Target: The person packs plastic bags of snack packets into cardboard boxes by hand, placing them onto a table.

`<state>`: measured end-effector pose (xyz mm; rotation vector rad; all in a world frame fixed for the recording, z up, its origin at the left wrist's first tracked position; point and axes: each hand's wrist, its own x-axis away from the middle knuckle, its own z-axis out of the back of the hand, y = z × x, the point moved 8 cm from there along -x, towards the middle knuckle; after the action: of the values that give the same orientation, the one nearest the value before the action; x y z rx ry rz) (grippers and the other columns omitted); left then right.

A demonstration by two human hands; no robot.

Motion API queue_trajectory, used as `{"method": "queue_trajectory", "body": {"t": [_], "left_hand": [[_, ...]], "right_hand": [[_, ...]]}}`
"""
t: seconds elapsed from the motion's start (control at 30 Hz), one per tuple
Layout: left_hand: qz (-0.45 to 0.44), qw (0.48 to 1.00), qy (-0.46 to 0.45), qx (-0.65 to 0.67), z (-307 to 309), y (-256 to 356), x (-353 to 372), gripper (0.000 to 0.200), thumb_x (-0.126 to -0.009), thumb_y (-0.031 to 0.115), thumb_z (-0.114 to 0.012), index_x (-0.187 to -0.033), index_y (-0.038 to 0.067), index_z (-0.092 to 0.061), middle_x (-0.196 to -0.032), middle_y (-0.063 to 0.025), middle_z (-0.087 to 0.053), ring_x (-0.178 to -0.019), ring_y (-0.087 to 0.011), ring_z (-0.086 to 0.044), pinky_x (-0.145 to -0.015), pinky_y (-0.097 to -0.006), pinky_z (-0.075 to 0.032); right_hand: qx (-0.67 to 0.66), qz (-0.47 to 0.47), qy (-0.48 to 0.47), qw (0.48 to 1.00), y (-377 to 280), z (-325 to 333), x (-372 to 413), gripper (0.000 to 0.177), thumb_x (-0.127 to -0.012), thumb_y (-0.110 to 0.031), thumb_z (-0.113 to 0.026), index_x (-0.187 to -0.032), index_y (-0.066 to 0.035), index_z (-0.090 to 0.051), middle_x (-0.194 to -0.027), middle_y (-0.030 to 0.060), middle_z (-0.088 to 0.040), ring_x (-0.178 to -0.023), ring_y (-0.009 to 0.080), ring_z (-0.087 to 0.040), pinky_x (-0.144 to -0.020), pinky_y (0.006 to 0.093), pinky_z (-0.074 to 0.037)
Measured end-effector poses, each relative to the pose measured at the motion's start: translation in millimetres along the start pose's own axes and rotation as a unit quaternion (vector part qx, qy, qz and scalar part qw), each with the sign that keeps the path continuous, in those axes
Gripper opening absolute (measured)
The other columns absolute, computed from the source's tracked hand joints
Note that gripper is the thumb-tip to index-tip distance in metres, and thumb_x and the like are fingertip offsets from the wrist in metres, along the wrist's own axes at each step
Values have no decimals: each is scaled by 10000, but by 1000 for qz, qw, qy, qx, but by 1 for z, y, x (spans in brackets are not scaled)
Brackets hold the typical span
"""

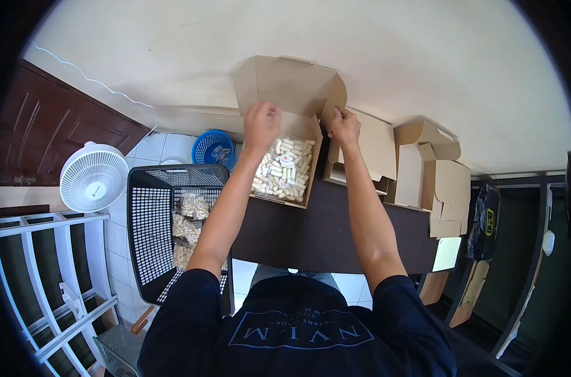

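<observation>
Basket beside filled box, empty cartons opposite

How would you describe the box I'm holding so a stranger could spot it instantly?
Start at the dark table and its row of cardboard boxes. Take the leftmost box, whose lid flaps the left hand and right hand grip. Alone among the empty boxes, it holds small white packets.

Dark navy short-sleeved T-shirt, pale blue boxed lettering at lower centre, grey trousers just above.
</observation>
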<state>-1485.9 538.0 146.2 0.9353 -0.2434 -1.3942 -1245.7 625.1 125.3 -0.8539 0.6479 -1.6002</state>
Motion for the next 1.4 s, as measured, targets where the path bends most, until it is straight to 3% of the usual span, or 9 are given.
{"method": "queue_trajectory", "body": {"t": [0.07, 0.13, 0.17, 0.27, 0.47, 0.8, 1.0, 1.2, 1.4], "left_hand": [[-41, 989, 127, -58, 31, -6, 4, 355, -759, 100, -677, -1074, 41, -523, -1026, -170, -595, -963, -360, -560, -835, -469, -435], [91, 920, 347, -156, 73, -35, 15, 379, -783, 140, -706, -1095, 8, -536, -923, -143, -629, -902, -299, -601, -803, -398, -471], [92, 919, 349, -156, 72, -56, 9, 379, -783, 140, -706, -1095, 8, -536, -923, -143, -629, -902, -299, -601, -803, -398, -471], [210, 934, -20, 288, 4, -124, -7, 495, -871, 310, -677, -1205, -23, -525, -1026, -166, -656, -968, -204, -615, -810, -311, -472], [264, 941, 82, 194, 1, -122, 15, 390, -943, 407, -538, -1097, 51, -580, -785, -113, -666, -758, -196, -644, -696, -314, -488], [191, 949, 203, 149, 36, -83, 26, 286, -976, 280, -506, -883, 10, -498, -669, -150, -614, -607, -239, -638, -575, -356, -484], [112, 983, 145, 10, 59, -47, 51, 193, -912, 154, -580, -861, -32, -564, -700, -176, -612, -643, -331, -614, -602, -353, -476], [80, 991, 111, -11, 55, -27, 94, 120, -784, 66, -640, -879, -2, -614, -804, -178, -599, -797, -373, -559, -735, -441, -448], [72, 990, 120, -8, 60, -36, 121, 199, -762, -16, -607, -960, 11, -618, -915, -185, -567, -861, -369, -544, -748, -434, -451]], "right_hand": [[-48, 9, 10, 999, 2, -1, 1, 351, -936, -297, -558, -1084, 4, -661, -732, 117, -653, -555, 170, -627, -498, 309, -565], [-94, 7, 17, 995, 6, -2, 5, 363, -945, -307, -544, -1113, -2, -644, -820, 123, -653, -597, 179, -630, -515, 316, -569], [-139, 4, 25, 990, 8, -1, 7, 376, -954, -318, -530, -1142, -7, -627, -908, 129, -652, -638, 187, -632, -531, 323, -573], [-251, -9, -13, 968, 5, -10, 20, 434, -991, -349, -441, -1270, -26, -517, -1103, 154, -598, -726, 239, -655, -578, 337, -584], [-341, -32, -13, 940, -2, -21, 29, 481, -1024, -397, -285, -1367, -60, -283, -1223, 195, -511, -753, 310, -681, -591, 345, -592], [-378, -66, 16, 923, 0, -19, 33, 349, -1012, -305, -380, -1085, 26, -462, -973, 169, -585, -585, 280, -672, -508, 332, -589], [-22, 21, -33, 999, -26, 18, 69, 339, -941, -264, -502, -980, 39, -648, -792, 206, -673, -549, 248, -675, -607, 391, -554], [80, 180, 1, 980, -9, -5, 106, 594, -779, -40, -605, -1315, -32, -347, -880, 308, -634, -866, 493, -597, -731, 529, -490], [48, 262, -51, 963, 1, 2, 156, 703, -771, -44, -669, -1384, -69, -325, -1199, 265, -537, -1090, 457, -530, -894, 478, -469]]}}
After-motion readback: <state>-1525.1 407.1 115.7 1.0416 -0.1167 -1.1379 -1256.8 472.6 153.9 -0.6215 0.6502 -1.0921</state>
